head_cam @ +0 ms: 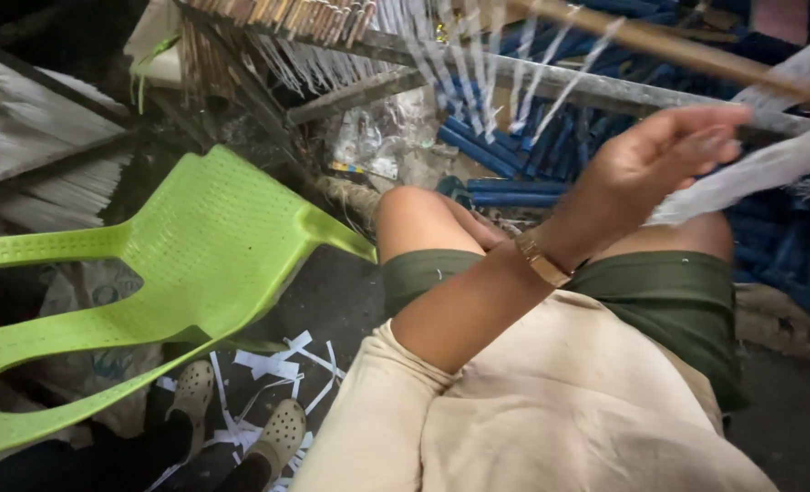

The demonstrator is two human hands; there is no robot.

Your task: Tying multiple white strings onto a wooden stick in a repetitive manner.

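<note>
Your left hand [646, 169], fingers half-open, touches a white fringed strip [751, 173]; green plastic chair [186, 264] at nine o'clock; right hand unseen.

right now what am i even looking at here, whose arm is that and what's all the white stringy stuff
This is one picture from a camera worn on a person's head, looking down at their own lap. The arm crossing the middle is theirs, with a gold bracelet at the wrist. That hand touches a bunch of white fringed strips; which hand it is, and how firmly it grips, is blurred. The other hand is out of view. More white strips hang from a rack of sticks above. A lime green plastic chair lies tipped over, with white paper scraps on the floor. Blue rods are piled behind.
</note>
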